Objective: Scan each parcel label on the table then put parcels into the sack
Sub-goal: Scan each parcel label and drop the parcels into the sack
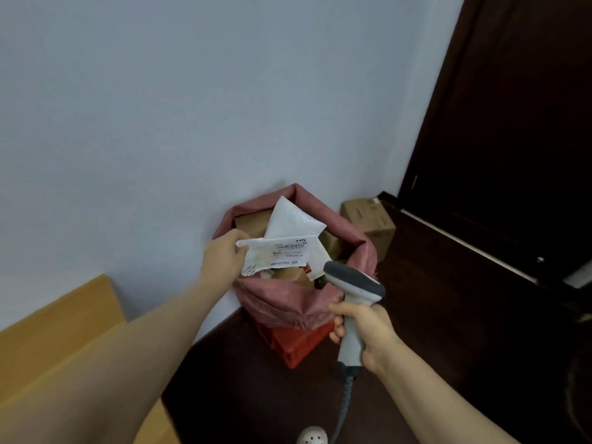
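Your left hand (pixel 224 251) pinches parcel (pixel 278 254), long axis rightward, directly above sack (pixel 288 302) mouth; right hand (pixel 365 328) clamped round scanner (pixel 352 283) beside it.

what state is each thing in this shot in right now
left hand: pinches the white parcel by its edge
white parcel: held over the sack's mouth, label facing up
right hand: grips the scanner handle
scanner: held up, head aimed toward the parcel
sack: open, cardboard boxes inside
cardboard box: closed, on the floor behind the sack
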A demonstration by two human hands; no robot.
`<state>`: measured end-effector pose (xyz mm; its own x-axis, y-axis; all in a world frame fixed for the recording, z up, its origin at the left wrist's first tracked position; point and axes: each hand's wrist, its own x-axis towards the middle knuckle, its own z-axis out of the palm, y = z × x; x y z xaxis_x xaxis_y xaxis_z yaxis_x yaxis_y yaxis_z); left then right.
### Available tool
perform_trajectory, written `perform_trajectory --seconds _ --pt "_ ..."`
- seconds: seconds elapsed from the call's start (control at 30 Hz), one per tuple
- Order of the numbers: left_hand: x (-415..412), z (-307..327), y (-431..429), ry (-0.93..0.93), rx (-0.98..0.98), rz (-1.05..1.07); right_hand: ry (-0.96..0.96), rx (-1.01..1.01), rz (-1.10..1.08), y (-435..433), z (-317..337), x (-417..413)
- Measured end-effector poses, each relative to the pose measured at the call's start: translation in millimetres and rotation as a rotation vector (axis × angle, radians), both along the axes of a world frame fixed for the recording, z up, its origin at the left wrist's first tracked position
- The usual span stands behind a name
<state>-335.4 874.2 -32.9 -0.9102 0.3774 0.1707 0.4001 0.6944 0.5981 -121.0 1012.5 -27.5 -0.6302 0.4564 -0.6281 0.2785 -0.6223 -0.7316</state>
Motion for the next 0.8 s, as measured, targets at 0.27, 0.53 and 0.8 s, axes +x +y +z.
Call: perform_trajectory --seconds 0.27,0.53,0.8 --pt "-92.9 -79.5 83.7 -0.141 -0.094 -0.136 -0.111 -0.025 -0.015 57.1 -33.8 -80.6" --pt "-129.1 -131.0 121.2 -0.174 -0.300 -0.106 -0.216 -0.061 -0.029 74.3 -67.8 -105.1" --pt "-86.2 -105.6 80.2 -0.250 -0.357 -0.175 -0.155 -0.019 0.042 44.2 -42.3 -80.5"
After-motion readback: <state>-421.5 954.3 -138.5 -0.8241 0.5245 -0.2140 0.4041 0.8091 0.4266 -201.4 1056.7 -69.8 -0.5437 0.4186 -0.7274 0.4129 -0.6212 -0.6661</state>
